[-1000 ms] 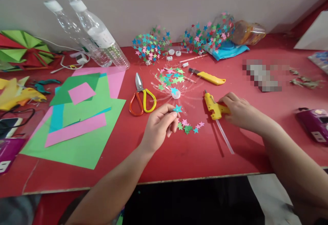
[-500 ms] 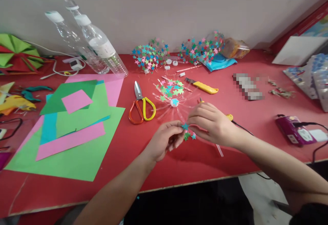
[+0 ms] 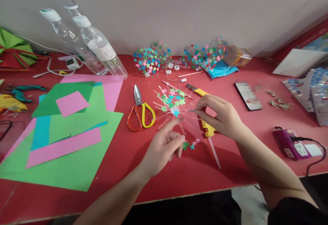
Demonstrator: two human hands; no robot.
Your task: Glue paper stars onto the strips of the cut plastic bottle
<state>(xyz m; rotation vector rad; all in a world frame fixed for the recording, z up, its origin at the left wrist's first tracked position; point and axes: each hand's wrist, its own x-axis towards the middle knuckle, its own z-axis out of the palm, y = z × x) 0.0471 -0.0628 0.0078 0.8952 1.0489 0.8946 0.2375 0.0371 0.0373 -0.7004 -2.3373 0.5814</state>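
My right hand pinches a small blue paper star between thumb and fingertips, seen nearly edge-on. My left hand points its index finger at the near strips of a clear plastic burst; its other fingers are curled, and no object shows in it. Whether the fingertip touches a strip I cannot tell. Paper stars cover the far strips, and a blue star sits at the centre. Several loose stars lie right of my left hand. Under my right hand is a yellow glue gun with a clear glue stick.
Scissors and coloured paper sheets lie left, with clear bottles behind. Star-covered clear balls line the wall. A yellow utility knife lies behind my right hand. A phone and purple power adapter are right.
My right hand has moved away from my left with the blue star, up and right toward the plastic burst. My left hand has let go and now stretches its index finger forward. The view has shifted slightly.
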